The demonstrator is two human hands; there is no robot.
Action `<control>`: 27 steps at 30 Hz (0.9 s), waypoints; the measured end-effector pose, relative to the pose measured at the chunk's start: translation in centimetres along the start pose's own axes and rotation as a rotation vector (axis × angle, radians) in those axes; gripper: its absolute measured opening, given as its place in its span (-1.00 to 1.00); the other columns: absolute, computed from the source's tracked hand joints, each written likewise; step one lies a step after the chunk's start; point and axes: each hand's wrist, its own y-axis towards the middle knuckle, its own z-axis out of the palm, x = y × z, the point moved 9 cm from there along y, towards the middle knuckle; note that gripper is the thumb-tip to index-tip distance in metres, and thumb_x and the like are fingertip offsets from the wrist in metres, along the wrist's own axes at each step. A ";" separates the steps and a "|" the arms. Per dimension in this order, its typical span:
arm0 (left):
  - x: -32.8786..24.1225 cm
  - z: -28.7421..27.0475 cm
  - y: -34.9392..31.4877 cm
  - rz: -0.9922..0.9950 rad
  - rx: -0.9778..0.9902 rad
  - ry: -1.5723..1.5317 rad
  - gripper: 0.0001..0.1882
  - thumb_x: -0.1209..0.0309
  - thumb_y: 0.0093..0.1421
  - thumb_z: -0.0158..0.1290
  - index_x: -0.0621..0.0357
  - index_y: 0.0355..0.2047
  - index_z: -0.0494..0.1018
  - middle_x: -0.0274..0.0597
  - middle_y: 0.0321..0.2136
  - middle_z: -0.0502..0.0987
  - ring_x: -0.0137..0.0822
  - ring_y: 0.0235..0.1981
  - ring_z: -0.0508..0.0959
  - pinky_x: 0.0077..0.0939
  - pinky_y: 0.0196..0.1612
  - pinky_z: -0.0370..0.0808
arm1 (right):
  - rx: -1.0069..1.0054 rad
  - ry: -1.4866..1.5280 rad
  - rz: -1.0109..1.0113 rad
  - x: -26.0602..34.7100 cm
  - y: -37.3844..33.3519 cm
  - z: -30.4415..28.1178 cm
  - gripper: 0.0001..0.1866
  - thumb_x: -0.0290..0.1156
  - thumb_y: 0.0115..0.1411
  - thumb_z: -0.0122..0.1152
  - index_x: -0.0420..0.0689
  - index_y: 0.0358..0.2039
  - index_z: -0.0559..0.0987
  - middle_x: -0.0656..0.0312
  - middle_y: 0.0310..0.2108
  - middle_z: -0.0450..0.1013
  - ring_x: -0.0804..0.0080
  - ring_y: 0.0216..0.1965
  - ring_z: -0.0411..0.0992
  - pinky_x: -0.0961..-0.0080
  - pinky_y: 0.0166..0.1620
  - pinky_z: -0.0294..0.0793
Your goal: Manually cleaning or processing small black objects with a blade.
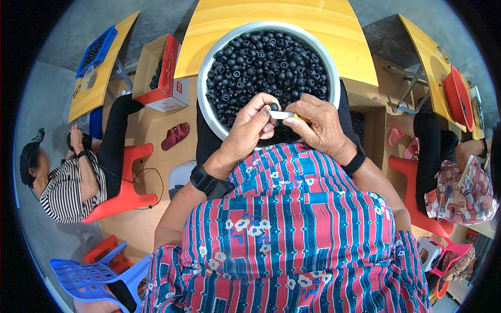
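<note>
My left hand (248,128) pinches a small black round part (274,107) between thumb and fingertips. A short knife (282,115) with a pale blade and a bit of yellow at the handle is gripped in my right hand (319,124). Its blade reaches left to the part, close against or touching it; I cannot tell which. Both hands are over the near side of a big metal basin (204,96). Heaped in that basin are many black parts (266,65) of the same sort, round and with holes in them.
The basin overlaps the near edge of a yellow table (276,11). Left of it stands a red and white carton (166,86) holding black parts; a brown carton (373,122) is at the right. Two people sit on red stools (130,177) at either side. A red sandal (175,136) lies on the floor.
</note>
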 end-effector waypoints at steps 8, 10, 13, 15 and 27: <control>-0.6 0.5 -0.1 0.026 0.046 0.087 -0.76 0.23 0.42 -0.19 0.12 -0.14 0.32 -0.42 -0.50 0.26 -0.66 -0.55 0.20 -0.77 -0.50 0.22 | 0.000 -0.017 -0.008 0.0 0.1 0.0 -0.75 -0.22 0.08 0.30 -0.15 -0.39 0.58 0.14 -0.54 0.41 0.15 -0.49 0.45 0.30 -0.42 0.43; -0.6 0.5 -0.1 0.025 0.034 0.101 -0.76 0.22 0.42 -0.19 0.13 -0.14 0.32 -0.43 -0.49 0.26 -0.66 -0.56 0.19 -0.77 -0.50 0.22 | 0.005 -0.022 0.000 -0.1 0.0 0.1 -0.75 -0.22 0.09 0.30 -0.15 -0.39 0.58 0.13 -0.54 0.41 0.15 -0.48 0.46 0.30 -0.42 0.43; -0.5 0.7 -0.1 0.011 0.056 0.124 -0.71 0.15 0.40 -0.14 0.12 -0.12 0.30 -0.45 -0.48 0.25 -0.64 -0.55 0.14 -0.73 -0.49 0.12 | 0.011 -0.029 0.013 -0.3 0.0 0.2 -0.74 -0.21 0.09 0.29 -0.15 -0.39 0.58 0.13 -0.53 0.41 0.14 -0.48 0.46 0.30 -0.42 0.43; -0.4 0.6 0.0 0.007 0.059 0.118 -0.71 0.15 0.40 -0.14 0.12 -0.12 0.30 -0.45 -0.48 0.25 -0.63 -0.55 0.15 -0.73 -0.49 0.13 | 0.013 -0.032 0.018 -0.3 0.0 0.2 -0.74 -0.20 0.10 0.28 -0.15 -0.39 0.58 0.13 -0.53 0.41 0.14 -0.47 0.46 0.29 -0.42 0.43; -0.3 0.5 -0.1 0.002 0.068 0.100 -0.72 0.17 0.39 -0.13 0.13 -0.11 0.30 -0.41 -0.45 0.26 -0.63 -0.54 0.16 -0.74 -0.47 0.15 | 0.023 -0.021 0.017 -0.3 0.1 0.2 -0.74 -0.20 0.09 0.28 -0.14 -0.39 0.59 0.13 -0.52 0.42 0.14 -0.46 0.46 0.28 -0.41 0.42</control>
